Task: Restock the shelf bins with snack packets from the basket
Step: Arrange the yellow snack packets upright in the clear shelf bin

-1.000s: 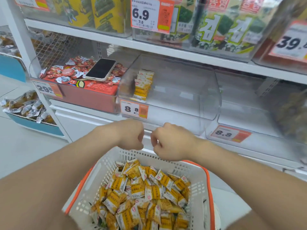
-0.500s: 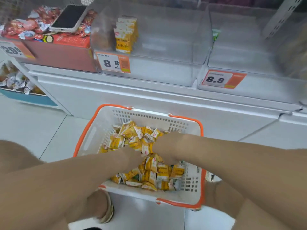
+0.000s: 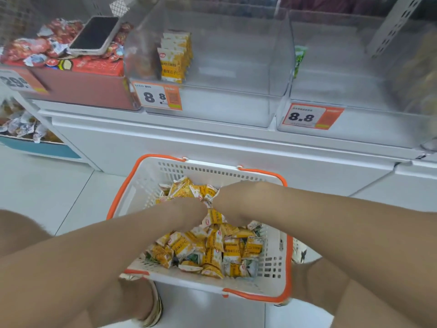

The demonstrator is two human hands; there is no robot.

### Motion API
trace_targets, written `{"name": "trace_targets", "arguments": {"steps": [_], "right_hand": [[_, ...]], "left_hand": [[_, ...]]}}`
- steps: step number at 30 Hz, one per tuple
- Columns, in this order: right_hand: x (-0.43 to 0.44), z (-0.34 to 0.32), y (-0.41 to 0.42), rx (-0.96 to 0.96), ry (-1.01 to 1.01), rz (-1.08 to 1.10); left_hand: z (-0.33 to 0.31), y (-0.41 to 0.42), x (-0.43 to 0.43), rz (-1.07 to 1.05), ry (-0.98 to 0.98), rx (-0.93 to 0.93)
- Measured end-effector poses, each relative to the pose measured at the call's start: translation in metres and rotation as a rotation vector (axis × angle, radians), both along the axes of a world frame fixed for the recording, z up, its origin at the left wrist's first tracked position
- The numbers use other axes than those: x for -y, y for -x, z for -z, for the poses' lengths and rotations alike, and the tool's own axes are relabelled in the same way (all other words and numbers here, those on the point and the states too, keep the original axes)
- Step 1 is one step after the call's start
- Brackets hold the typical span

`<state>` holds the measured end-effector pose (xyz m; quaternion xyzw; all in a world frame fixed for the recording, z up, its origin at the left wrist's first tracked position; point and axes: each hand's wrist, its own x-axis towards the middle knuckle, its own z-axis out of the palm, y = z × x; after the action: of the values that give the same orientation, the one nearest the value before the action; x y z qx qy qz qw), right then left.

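Left hand [image 3: 188,209], right hand [image 3: 236,201] now down among basket [image 3: 170,172] packets [image 3: 212,249].

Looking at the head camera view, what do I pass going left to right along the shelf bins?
Orange price tag → phone lying on red snack packets → upright yellow packets in the clear bin → green packet.

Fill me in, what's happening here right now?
A person has the left hand and right hand both dug into the yellow snack packets piled in the white basket on the floor. The fingers are buried, so any grip is unclear. Above, the clear shelf bin holds only a short row of packets of the same kind at its left side.
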<state>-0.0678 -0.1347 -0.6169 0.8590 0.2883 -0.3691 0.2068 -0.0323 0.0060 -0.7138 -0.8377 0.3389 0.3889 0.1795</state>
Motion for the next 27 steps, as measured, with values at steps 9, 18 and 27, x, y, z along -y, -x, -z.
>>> {"name": "trace_targets", "arguments": {"steps": [9, 18, 27], "right_hand": [[0.021, -0.037, -0.045, 0.1, -0.572, 0.59], [0.017, -0.048, -0.063, -0.015, -1.209, 1.121], [0.003, -0.084, -0.092, 0.568, -1.558, 0.997]], "left_hand": [[-0.11, -0.051, -0.01, -0.455, 0.763, -0.021], [-0.163, -0.068, -0.029, -0.683, 0.992, 0.071], [-0.2, -0.124, -0.069, -0.568, 1.062, 0.825]]}}
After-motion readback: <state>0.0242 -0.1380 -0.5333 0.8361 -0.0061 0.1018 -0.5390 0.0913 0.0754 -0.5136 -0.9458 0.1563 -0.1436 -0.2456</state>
